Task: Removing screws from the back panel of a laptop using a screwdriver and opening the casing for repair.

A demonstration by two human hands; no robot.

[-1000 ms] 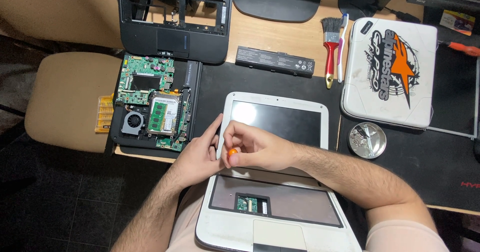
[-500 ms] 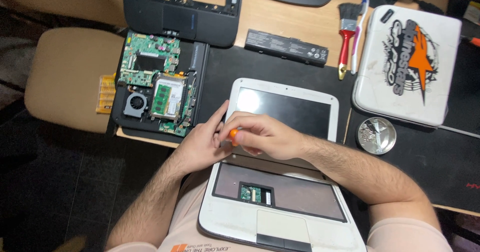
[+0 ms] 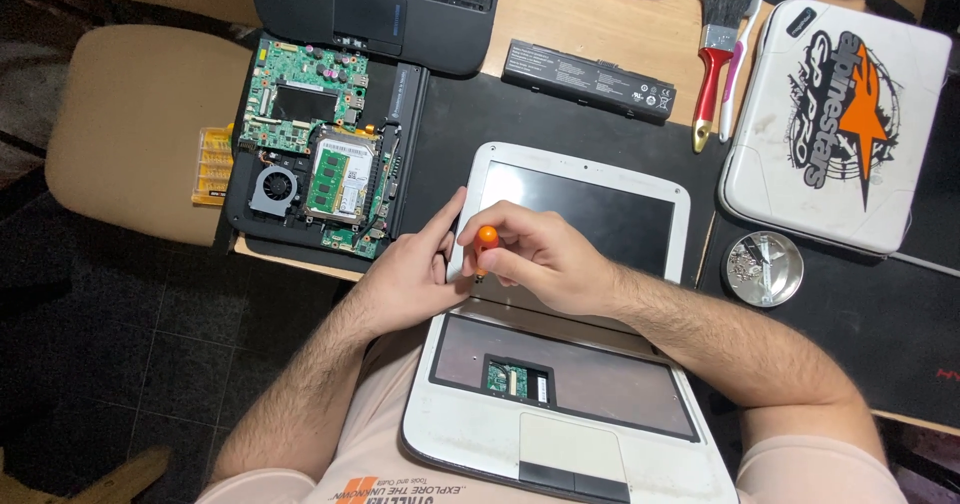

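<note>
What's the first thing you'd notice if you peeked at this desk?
Two hands in the middle: the right hand grips an orange screwdriver at the hinge of a white laptop with its keyboard gone, while the left hand steadies its screen edge. At the left lies an opened laptop showing green boards and a fan.

Hidden and cut off around the white laptop

The screwdriver (image 3: 486,248) shows only its orange cap; the right hand (image 3: 545,256) covers its shaft, and its tip is too small to make out. The left hand (image 3: 415,269) hides the left hinge corner of the white laptop (image 3: 600,414), whose front edge leaves the frame at the bottom. The black laptop shell (image 3: 380,14) is cropped at the top. The bits in the round metal dish (image 3: 763,268) are too small to tell.
</note>
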